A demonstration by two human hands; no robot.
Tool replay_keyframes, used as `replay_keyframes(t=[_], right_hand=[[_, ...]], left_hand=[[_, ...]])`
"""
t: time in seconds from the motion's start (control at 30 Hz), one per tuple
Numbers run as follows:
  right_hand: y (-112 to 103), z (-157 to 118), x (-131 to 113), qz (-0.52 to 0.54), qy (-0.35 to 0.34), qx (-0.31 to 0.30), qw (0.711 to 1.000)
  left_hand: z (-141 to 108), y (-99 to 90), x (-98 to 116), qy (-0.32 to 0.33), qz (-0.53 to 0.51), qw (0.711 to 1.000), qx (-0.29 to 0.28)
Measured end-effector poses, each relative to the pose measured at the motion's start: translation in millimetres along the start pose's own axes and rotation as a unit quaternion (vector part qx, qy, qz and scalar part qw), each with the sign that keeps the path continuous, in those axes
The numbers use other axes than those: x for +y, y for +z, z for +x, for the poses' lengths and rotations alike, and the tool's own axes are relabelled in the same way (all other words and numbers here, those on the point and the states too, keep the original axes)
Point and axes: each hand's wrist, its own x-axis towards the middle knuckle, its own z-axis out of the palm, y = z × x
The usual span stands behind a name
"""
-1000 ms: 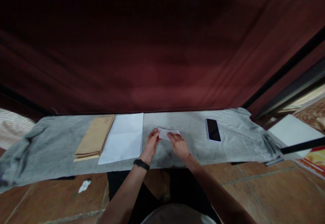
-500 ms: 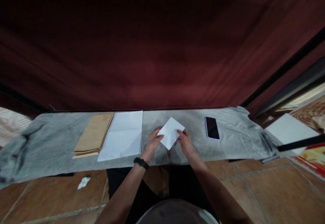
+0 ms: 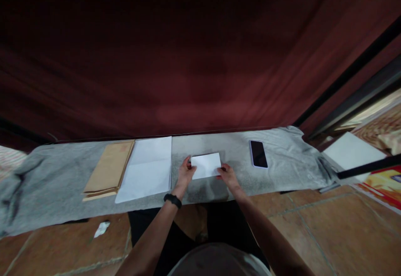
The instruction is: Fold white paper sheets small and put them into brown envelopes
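A small white folded paper [image 3: 206, 166] is held level above the grey cloth, its long side running left to right. My left hand [image 3: 185, 174] pinches its left edge, thumb on top. At the right edge, my right hand [image 3: 228, 175] grips it between thumb and fingers. A black band [image 3: 173, 200] circles my left wrist. To the left lie large white sheets [image 3: 147, 169] with a crease across them, beside a stack of brown envelopes [image 3: 109, 167]. A phone [image 3: 258, 154] with a dark screen rests on the cloth to the right.
The grey cloth [image 3: 288, 163] covers a long, narrow surface that ends at a dark red curtain [image 3: 194, 79]. On the far right are a white board [image 3: 354, 153] and a dark bar [image 3: 369, 167]. A crumpled white scrap [image 3: 102, 229] lies on the tiled floor.
The white paper has turned from a diamond position to lying straight, and it now looks like a rectangle. Both hands still hold its sides. The camera view has shifted slightly.
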Motion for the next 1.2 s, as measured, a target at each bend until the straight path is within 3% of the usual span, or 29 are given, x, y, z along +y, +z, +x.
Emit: replay_keyframes(t=[0.13,0.27,0.33,0.43,0.5,0.57,0.67,0.73,1.03,1.2], right_hand=[[-5,-4,1,-0.104,-0.040,0.031,0.993],[-8,-13,-3,-0.186,-0.111,0.059,0.975],[-5,-17,-4,-0.265,-0.193,0.043,0.944],[2,-20,-2,-0.409,-0.314,0.005,0.857],[6,-21,1,-0.464,-0.333,-0.010,0.821],[8,-22,5,-0.495,-0.330,-0.018,0.803],[7,-23,9,-0.516,-0.327,-0.024,0.792],[7,-23,10,-0.519,-0.328,-0.021,0.789],[-2,-23,14,-0.522,-0.298,0.008,0.799],[-4,-21,14,-0.535,-0.289,0.006,0.794]], left_hand=[[-7,6.2,-1,0.040,0.091,0.995,0.003],[-12,10.2,3,0.105,0.214,0.971,0.011],[-16,12.0,5,0.131,0.247,0.960,0.013],[-24,16.9,5,0.169,0.312,0.934,0.029],[-32,23.2,5,0.208,0.358,0.909,0.036],[-41,31.6,2,0.258,0.389,0.884,0.005],[-53,42.3,-6,0.310,0.414,0.852,-0.078],[-58,43.2,-13,0.327,0.428,0.836,-0.103],[-62,3.6,-25,0.371,0.462,0.795,-0.127],[-62,-1.0,-28,0.379,0.472,0.784,-0.141]])
